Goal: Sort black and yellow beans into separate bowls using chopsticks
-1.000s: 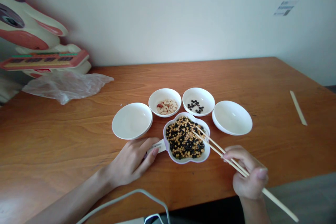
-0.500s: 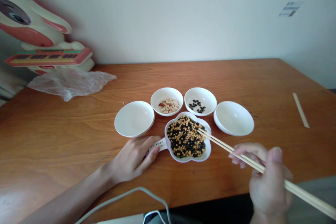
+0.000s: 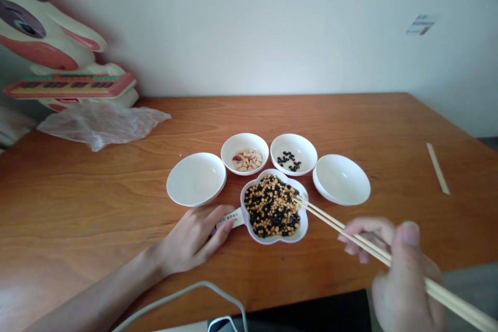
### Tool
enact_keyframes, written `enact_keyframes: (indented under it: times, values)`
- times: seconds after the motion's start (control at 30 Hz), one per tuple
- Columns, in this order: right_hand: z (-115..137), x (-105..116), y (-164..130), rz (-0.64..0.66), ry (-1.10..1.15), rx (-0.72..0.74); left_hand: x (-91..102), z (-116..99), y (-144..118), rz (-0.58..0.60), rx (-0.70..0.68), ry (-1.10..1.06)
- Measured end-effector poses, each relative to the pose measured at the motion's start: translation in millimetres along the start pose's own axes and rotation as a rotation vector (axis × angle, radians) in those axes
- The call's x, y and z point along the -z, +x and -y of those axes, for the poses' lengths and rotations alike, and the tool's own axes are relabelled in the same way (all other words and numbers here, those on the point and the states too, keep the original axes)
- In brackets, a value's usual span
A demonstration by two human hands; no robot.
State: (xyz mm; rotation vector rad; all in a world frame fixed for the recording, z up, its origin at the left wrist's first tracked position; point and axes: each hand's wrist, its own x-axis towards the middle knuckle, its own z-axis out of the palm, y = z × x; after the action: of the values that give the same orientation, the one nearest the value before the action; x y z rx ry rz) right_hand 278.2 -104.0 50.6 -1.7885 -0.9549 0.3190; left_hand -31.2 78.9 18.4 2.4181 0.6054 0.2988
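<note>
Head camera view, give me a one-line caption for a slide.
Right hand dips chopsticks into a flower-shaped dish of beans; left hand steadies its handle.

A room at home, you at the table.
You sit at a wooden table (image 3: 116,192) against a plain wall (image 3: 249,21), with small white dishes (image 3: 196,179) and a cartoon toy (image 3: 54,57) beside you.

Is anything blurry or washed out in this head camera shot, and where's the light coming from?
Head view: the right hand with the chopsticks is soft and blurred near the lens; the bean dish and left hand are sharp. Light is soft and even, shadows faint, so its direction is unclear. The table edges bow from wide-angle distortion.
</note>
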Motion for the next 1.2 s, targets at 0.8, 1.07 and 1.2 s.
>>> enact_keyframes:
  times: [0.8,1.07,1.2]
  values:
    - [-17.2,-37.0,-0.9,-0.021,0.114,-0.055,1.7,1.6,-1.3,0.074,0.043,-0.047]
    - [-15.9,-36.0,1.9,-0.03,0.175,-0.118,1.7,1.8,-1.6,0.077,0.052,-0.054]
    - [-16.1,-37.3,2.9,-0.035,0.181,-0.125,1.4,2.8,-1.3,0.082,0.046,-0.053]
